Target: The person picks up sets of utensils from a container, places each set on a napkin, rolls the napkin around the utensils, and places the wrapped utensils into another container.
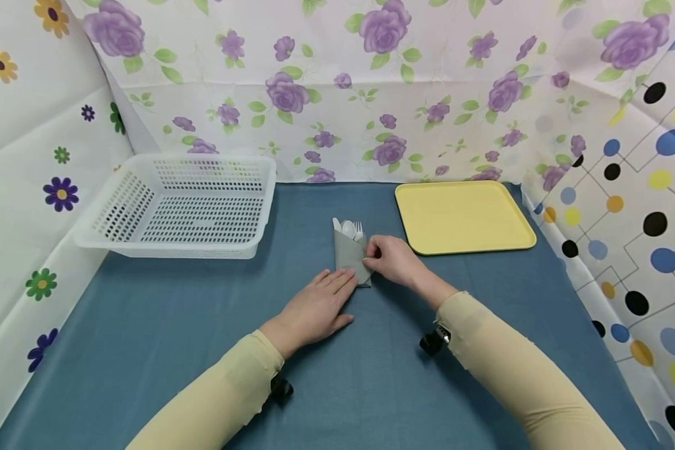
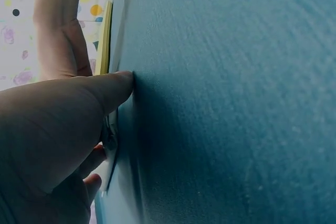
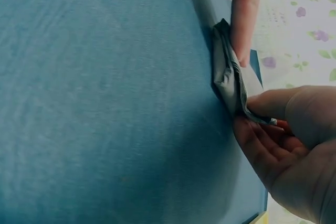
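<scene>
A grey folded napkin (image 1: 347, 253) lies on the table's middle, wrapped round white cutlery. Out of its top stick a knife (image 1: 336, 224), a spoon (image 1: 348, 229) and a fork (image 1: 358, 230). My left hand (image 1: 317, 306) rests its straight fingers on the napkin's lower part, its thumb touching the cloth in the left wrist view. With thumb and fingers my right hand (image 1: 395, 259) pinches the napkin's right edge. Seen from the right wrist, the napkin's layers (image 3: 226, 72) stand slightly apart at the folded side, and the cutlery is mostly hidden.
A white perforated basket (image 1: 185, 251) stands at the back left. At the back right lies a yellow tray (image 1: 464, 215). Blue cloth (image 1: 202, 337) covers the table, and patterned sheets (image 1: 326, 81) hang behind it and at both sides.
</scene>
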### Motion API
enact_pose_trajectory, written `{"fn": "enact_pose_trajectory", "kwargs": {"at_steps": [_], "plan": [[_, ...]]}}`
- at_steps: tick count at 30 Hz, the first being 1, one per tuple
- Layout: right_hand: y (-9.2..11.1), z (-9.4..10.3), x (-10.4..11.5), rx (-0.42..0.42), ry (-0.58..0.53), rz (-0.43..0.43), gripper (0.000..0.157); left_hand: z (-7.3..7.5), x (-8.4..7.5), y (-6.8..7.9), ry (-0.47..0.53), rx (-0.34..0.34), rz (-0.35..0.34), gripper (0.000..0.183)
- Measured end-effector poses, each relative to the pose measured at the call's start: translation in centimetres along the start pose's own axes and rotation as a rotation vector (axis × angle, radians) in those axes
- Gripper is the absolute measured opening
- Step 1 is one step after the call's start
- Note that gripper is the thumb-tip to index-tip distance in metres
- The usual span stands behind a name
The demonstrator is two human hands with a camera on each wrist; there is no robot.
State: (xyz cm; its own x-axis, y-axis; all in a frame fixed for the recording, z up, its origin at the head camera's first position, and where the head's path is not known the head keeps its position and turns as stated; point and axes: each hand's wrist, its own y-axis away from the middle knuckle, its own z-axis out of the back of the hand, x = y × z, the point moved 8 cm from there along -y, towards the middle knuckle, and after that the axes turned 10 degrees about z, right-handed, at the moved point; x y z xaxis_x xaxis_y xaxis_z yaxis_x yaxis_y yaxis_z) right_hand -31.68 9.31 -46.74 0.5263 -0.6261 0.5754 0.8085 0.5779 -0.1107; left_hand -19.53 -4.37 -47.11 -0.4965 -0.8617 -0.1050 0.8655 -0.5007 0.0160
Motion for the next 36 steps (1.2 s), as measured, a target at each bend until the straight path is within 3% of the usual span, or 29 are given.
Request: {"fn": "enact_pose_trajectory", "kwargs": {"at_steps": [6, 10, 13, 16, 20, 23, 28, 36], "plan": [[0.7, 0.2, -0.5, -0.036, 0.004, -0.093, 0.014, -0.2, 0.0, -0.2, -0.014, 0.007, 0.014, 0.077], [1.3, 0.9, -0.4, -0.077, 0.052, -0.109, 0.021, -0.3, 0.1, -0.3, -0.013, 0.012, 0.022, 0.077], [1.9, 1.6, 0.3, -0.128, 0.153, -0.043, 0.023, -0.3, 0.1, -0.3, -0.013, 0.011, 0.022, 0.076], [2.8, 1.6, 2.0, -0.152, 0.307, 0.097, 0.028, -0.3, 0.1, -0.3, -0.012, 0.011, 0.022, 0.076], [4.6, 0.0, 4.5, -0.066, 0.512, 0.282, 0.044, -0.2, 0.1, -0.3, -0.016, 0.020, 0.025, 0.076], [5.9, -1.5, 5.4, 0.049, 0.601, 0.336, 0.051, -0.1, 0.0, -0.3, -0.021, 0.029, 0.028, 0.077], [7.3, -3.0, 5.7, 0.165, 0.659, 0.334, 0.056, 0.0, 0.0, -0.3, -0.041, 0.035, 0.028, 0.076], [7.9, -3.7, 5.9, 0.193, 0.677, 0.319, 0.058, -0.3, 0.0, -0.3, -0.028, 0.071, 0.047, 0.079]]}}
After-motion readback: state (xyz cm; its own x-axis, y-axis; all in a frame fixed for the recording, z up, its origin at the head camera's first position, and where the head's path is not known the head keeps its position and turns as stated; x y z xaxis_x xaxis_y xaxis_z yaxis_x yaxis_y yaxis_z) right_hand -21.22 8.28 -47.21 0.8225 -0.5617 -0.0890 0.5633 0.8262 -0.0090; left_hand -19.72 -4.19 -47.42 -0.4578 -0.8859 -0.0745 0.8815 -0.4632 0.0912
